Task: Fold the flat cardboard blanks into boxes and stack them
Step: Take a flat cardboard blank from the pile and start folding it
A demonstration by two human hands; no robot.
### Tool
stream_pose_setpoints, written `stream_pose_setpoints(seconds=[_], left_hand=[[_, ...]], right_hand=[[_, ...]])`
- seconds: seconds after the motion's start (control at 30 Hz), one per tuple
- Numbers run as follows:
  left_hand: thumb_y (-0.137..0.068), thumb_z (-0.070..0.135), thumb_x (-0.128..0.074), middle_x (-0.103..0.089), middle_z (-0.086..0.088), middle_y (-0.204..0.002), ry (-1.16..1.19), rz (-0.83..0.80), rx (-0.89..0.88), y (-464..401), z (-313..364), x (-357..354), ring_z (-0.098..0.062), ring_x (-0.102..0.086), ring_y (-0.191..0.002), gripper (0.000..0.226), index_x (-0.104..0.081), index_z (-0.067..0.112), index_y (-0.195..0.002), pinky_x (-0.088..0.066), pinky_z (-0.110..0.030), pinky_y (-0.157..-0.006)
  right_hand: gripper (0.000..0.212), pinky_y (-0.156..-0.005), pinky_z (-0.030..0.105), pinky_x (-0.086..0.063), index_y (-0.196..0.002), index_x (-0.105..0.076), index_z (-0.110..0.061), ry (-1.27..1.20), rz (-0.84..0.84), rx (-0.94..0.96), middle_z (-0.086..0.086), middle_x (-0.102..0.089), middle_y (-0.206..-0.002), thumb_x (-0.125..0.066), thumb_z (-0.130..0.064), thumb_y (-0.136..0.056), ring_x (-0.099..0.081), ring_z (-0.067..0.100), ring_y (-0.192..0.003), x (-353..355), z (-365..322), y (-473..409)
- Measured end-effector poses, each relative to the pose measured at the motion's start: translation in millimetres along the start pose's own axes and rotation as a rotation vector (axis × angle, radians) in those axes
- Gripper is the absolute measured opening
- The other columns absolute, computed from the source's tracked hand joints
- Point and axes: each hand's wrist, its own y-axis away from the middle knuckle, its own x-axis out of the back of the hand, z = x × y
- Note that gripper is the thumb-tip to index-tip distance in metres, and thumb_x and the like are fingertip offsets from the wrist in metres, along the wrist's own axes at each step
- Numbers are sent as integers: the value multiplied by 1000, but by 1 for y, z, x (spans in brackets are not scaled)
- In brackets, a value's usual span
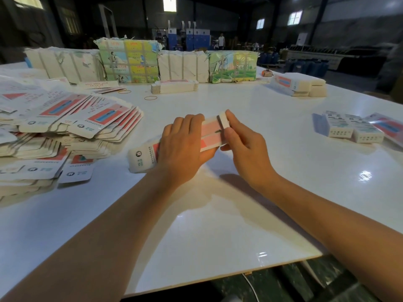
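A white and red cardboard box [142,159] lies slanted on the white table [196,225] at the centre. My left hand [182,147] lies over its middle, fingers curled round the far side. My right hand [242,138] pinches the box's far end flap [223,120]. A big loose heap of flat blanks [65,125] covers the table's left side. Folded boxes [349,129] lie at the right, and more folded boxes [298,83] sit at the far right.
Wrapped bundles [128,62] stand in a row along the table's far side, with a small banded stack [174,86] in front. Rubber bands [150,97] lie near it. The table's near edge [229,276] runs below my arms. A person stands far back.
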Motion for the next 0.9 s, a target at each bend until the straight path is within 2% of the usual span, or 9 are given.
stream_pose_setpoints(seconds=[0.07, 0.17, 0.27, 0.43, 0.6, 0.7, 0.8, 0.83, 0.9], left_hand=[[-76, 46, -72, -63, -17, -101, 12, 85, -36, 0, -1, 0, -36, -59, -85, 62, -58, 0, -115, -47, -43, -73], [-79, 64, -56, -64, -15, -101, 29, 221, -60, 0, -3, 2, -35, -60, -85, 73, -60, 1, -116, -49, -41, -72], [-79, 67, -55, -64, -16, -100, 25, 299, -94, 0, -5, 2, -35, -60, -85, 76, -61, -1, -113, -48, -40, -73], [-77, 68, -56, -64, -18, -100, 14, 331, -131, -1, -5, 0, -36, -61, -86, 77, -60, -1, -111, -48, -41, -73], [-77, 68, -53, -65, -19, -101, 0, 308, -143, -1, -5, 3, -37, -62, -85, 78, -61, -1, -111, -48, -41, -73], [-77, 69, -52, -65, -18, -100, -24, 257, -144, 0, -5, 3, -36, -62, -85, 79, -63, -1, -110, -48, -40, -72], [-75, 69, -50, -65, -17, -101, -29, 217, -143, 1, -7, 3, -36, -61, -84, 79, -62, 0, -112, -48, -40, -71], [-74, 69, -49, -65, -17, -101, -29, 207, -140, 1, -7, 3, -36, -61, -85, 79, -62, 1, -112, -48, -40, -72], [-73, 70, -48, -65, -16, -101, -30, 194, -137, 0, -8, 4, -35, -61, -85, 80, -62, 1, -112, -48, -39, -72]], right_hand=[[41, -90, 29, -52, -141, -41, -12, -47, 5, 10, -16, -59, -111, -45, -11, -100, -60, 7, -99, 2, -2, 0], [39, -98, 29, -48, -139, -42, -6, -12, 22, 138, -11, -54, -127, -43, -8, -99, -55, 5, -112, 3, -6, 4], [40, -90, 26, -49, -137, -41, -6, 33, 38, 249, -24, -48, -118, -40, -10, -97, -52, 0, -105, 1, -6, 7], [41, -85, 17, -47, -134, -34, -18, 16, 86, 272, -32, -46, -115, -41, -9, -94, -54, -9, -98, 3, -5, 6], [42, -79, 26, -51, -134, -37, -17, 34, 106, 266, -36, -50, -107, -42, -7, -93, -59, 19, -96, 3, -4, 6], [43, -82, 30, -51, -136, -44, -5, 86, 79, 268, -27, -53, -111, -43, -6, -93, -58, 21, -99, 4, -3, 6], [42, -85, 41, -53, -136, -45, -5, 123, 41, 221, 1, -67, -110, -43, -5, -95, -63, 27, -94, 7, -2, 4], [41, -85, 45, -53, -137, -45, -6, 119, 26, 197, 5, -68, -109, -43, -3, -96, -65, 28, -95, 8, -2, 3], [42, -89, 44, -54, -138, -43, -7, 104, -8, 153, -1, -64, -112, -43, -1, -97, -66, 20, -98, 10, -2, 2]])
